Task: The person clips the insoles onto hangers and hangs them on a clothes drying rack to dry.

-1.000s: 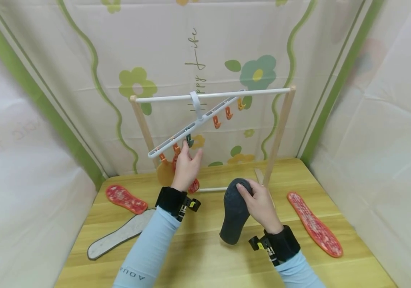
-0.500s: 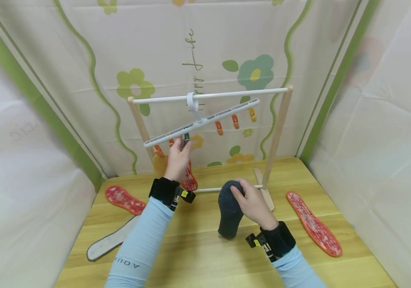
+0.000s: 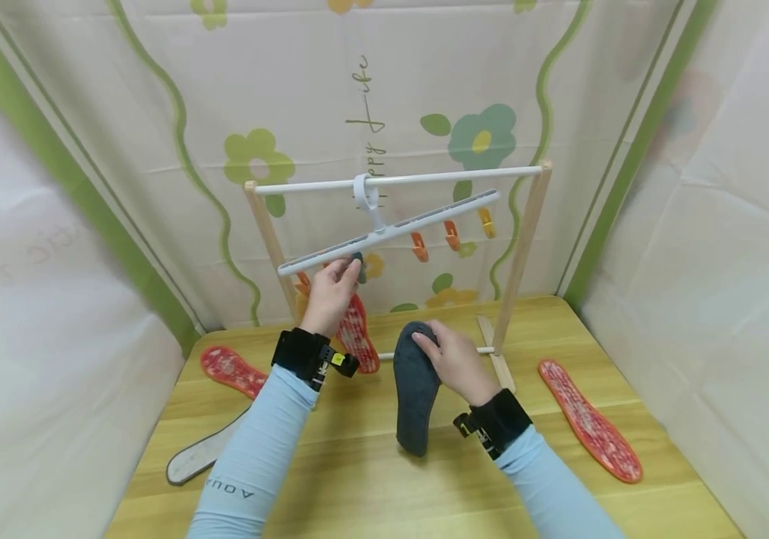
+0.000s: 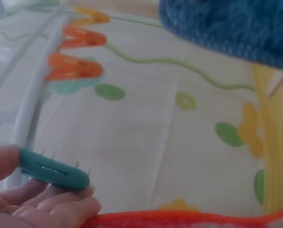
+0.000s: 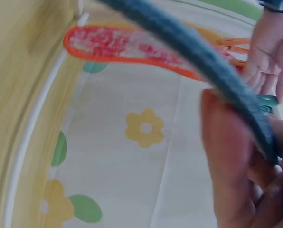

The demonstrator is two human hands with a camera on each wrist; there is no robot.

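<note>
My left hand reaches up and pinches a green clip under the left half of a tilted white clip hanger. The left wrist view shows the green clip between thumb and fingers, with orange clips further along the bar. My right hand grips the top end of a dark grey insole, held upright just below and right of the left hand. The right wrist view shows my thumb pressed on the insole's edge. A red patterned insole hangs behind my left wrist.
The hanger hooks over a white rail between two wooden posts on a wooden table. Flat on the table lie a red insole at left, a grey insole front left and another red insole at right. Fabric walls close in all round.
The hanger's left end has risen and the hanger has swung more level as my left hand lifted the green clip. My right hand has carried the dark insole left and slightly up.
</note>
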